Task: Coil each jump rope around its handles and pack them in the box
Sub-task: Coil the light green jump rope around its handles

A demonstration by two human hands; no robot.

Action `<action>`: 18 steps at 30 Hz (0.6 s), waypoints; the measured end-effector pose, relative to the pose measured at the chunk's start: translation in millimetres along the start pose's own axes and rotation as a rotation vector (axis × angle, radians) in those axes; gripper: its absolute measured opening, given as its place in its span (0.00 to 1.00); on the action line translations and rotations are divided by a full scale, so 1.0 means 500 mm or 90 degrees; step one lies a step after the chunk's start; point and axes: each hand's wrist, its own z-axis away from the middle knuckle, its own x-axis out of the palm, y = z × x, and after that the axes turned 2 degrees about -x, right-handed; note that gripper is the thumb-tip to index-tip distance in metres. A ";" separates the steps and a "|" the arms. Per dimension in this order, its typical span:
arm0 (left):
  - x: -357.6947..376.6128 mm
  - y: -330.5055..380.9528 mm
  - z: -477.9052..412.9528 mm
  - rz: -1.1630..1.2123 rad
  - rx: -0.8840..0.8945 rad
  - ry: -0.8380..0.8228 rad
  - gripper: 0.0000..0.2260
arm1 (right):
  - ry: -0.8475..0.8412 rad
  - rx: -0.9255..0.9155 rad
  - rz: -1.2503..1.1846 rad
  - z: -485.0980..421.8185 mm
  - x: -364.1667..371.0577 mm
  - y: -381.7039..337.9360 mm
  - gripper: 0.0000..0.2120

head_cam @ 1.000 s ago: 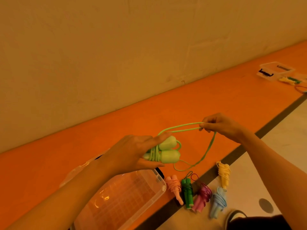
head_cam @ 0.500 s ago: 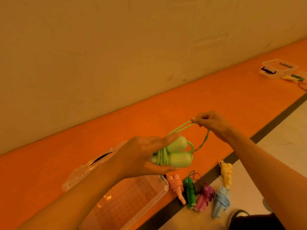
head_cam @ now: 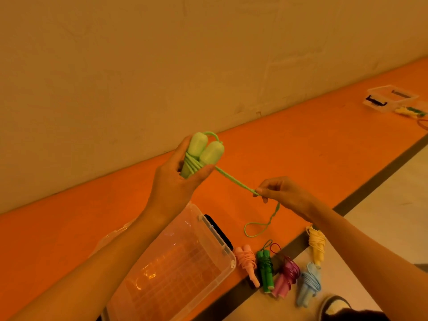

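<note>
Overhead, left hand (head_cam: 176,179) raised, gripping green handles (head_cam: 203,154); right hand (head_cam: 281,193) lower, pinching taut cord (head_cam: 234,181)

I get one wide-angle view only, from the wearer's head, facing forward and down. The left hand (head_cam: 172,184) and right hand (head_cam: 286,193) sit near the lens; the wall (head_cam: 162,66) fills the top half.

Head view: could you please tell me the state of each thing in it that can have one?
Light green jump rope, partly coiled round its handles, tail loose.
Left hand, grips the handles.
Right hand, pinches the taut rope.
Clear box, open, no rope inside.
Pink rope, coiled.
Dark green rope, coiled.
Magenta rope, coiled.
Blue rope, coiled.
Yellow rope, coiled.
</note>
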 end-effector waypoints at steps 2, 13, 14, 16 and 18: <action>-0.006 -0.002 -0.007 -0.025 -0.006 0.022 0.22 | -0.056 -0.044 0.068 0.012 0.024 -0.020 0.07; 0.002 -0.054 -0.009 -0.354 -0.052 -0.013 0.33 | -0.164 -0.261 0.188 0.101 0.053 -0.159 0.06; 0.007 -0.052 -0.004 -0.398 -0.046 -0.034 0.34 | -0.154 -0.254 0.156 0.107 0.035 -0.173 0.04; 0.012 -0.051 0.002 -0.460 -0.017 -0.091 0.39 | -0.133 -0.251 0.116 0.114 0.004 -0.189 0.05; 0.015 -0.051 0.010 -0.519 0.029 -0.167 0.46 | -0.092 -0.255 0.111 0.113 -0.014 -0.191 0.08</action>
